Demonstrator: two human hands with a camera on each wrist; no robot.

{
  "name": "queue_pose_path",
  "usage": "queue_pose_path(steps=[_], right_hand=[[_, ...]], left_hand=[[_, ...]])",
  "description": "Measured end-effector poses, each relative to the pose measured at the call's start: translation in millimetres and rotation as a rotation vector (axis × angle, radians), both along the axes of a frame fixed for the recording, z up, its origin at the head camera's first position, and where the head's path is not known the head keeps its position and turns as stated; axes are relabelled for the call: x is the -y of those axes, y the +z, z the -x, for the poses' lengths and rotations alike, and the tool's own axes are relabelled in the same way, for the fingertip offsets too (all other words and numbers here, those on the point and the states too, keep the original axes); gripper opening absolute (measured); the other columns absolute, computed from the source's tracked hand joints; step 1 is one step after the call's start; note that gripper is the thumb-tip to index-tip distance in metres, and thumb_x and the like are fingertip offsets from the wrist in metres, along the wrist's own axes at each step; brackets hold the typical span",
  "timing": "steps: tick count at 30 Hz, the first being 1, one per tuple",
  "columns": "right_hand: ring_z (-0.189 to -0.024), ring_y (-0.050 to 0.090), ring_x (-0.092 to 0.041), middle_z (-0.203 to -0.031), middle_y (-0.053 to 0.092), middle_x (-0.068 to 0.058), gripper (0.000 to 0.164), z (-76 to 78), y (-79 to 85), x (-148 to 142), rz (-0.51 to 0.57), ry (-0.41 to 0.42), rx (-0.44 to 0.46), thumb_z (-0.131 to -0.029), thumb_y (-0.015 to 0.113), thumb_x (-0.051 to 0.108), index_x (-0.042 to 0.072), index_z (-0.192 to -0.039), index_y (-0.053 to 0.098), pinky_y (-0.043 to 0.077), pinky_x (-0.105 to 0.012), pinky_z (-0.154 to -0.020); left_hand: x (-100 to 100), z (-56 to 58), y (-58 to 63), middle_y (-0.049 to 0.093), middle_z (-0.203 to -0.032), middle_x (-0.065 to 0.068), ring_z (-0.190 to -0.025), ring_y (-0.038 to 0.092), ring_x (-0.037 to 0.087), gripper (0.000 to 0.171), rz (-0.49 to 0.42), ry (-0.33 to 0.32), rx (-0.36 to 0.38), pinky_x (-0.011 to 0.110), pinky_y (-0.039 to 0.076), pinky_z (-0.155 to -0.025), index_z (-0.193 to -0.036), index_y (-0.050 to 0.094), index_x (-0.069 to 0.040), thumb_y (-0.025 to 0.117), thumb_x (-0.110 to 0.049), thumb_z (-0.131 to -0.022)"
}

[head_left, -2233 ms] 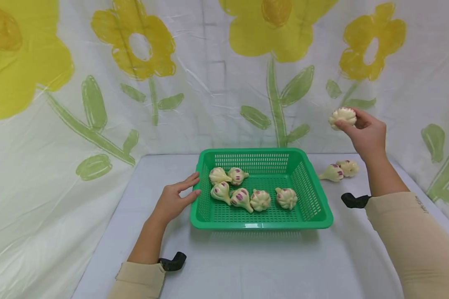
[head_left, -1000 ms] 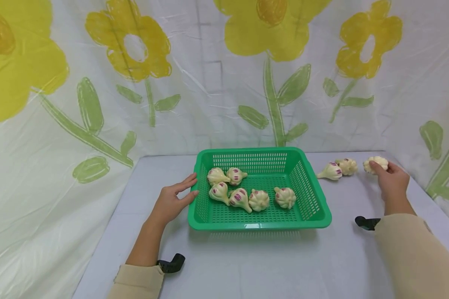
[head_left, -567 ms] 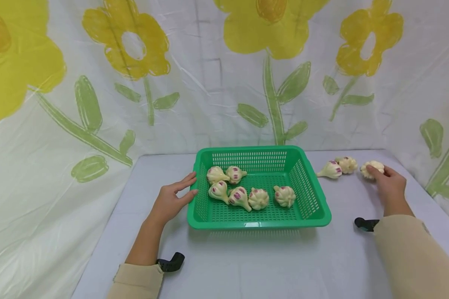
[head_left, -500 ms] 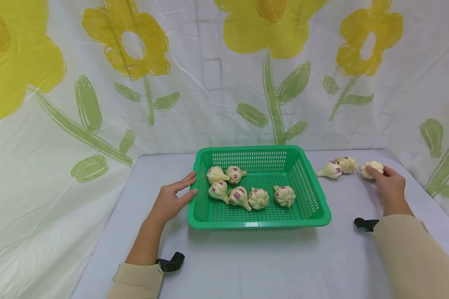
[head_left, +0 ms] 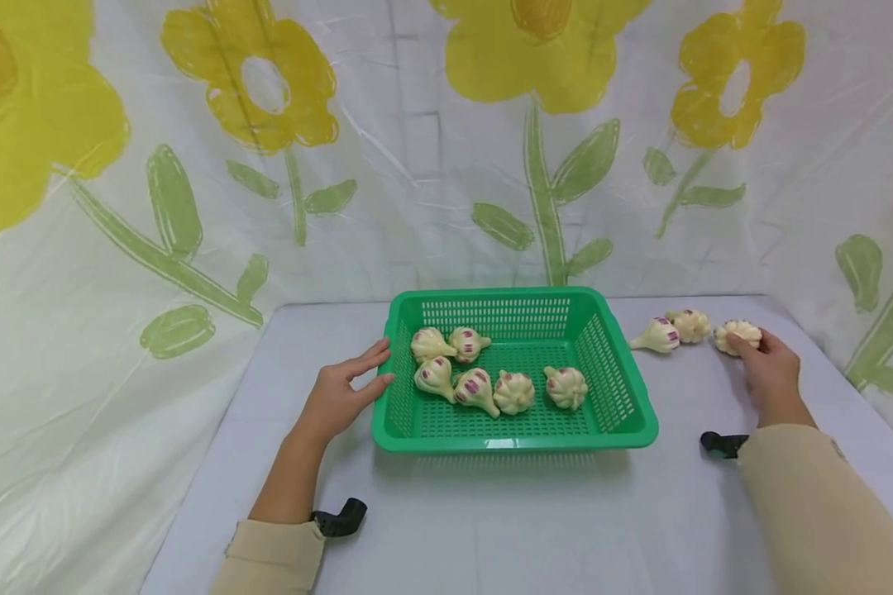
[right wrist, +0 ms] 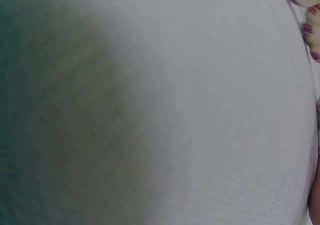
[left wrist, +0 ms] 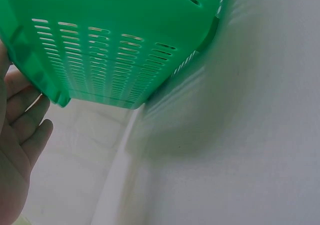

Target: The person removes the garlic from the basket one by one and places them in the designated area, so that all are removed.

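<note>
On the table's right side, my right hand holds a cream garlic bulb, thumb on its near face and the other fingers mostly hidden. Left of it lie two more garlic bulbs, a purple-streaked one and a knobbly one. My left hand touches the left rim of a green plastic basket with fingers extended. In the left wrist view those fingers lie along the basket's rim. Several garlic bulbs rest inside the basket, among them a lone one to the right.
A white cloth covers the table. Behind it hangs a white curtain with large yellow flowers. Black wrist cameras sit at the left cuff and right cuff. Garlic bulbs show at the right wrist view's edge.
My right hand has brought the garlic bulb down from mid-air to the table at the right, then slightly left. My left hand stays at the basket rim.
</note>
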State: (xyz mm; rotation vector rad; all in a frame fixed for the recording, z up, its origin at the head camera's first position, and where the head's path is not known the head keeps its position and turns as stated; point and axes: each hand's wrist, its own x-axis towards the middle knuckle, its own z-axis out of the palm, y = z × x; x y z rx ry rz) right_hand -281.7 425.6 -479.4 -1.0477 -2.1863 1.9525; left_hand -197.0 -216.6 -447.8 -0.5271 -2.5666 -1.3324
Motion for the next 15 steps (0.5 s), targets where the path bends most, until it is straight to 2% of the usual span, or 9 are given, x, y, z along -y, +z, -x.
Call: queue_pose_path(steps=[15], right_hand=[[-0.151, 0.006, -0.008, -0.164, 0.008, 0.012, 0.103, -0.3, -2.3, -2.4, -0.045, 0.085, 0.007, -0.077, 0.069, 0.063, 0.027, -0.157, 0.015, 0.011, -0.035, -0.124]], left_hand=[[0.2, 1.7, -1.9, 0.054, -0.144, -0.003, -0.133, 0.051, 0.019, 0.045, 0.019, 0.004, -0.017, 0.042, 0.044, -0.107, -0.133, 0.062, -0.008, 0.07, -0.025, -0.093]])
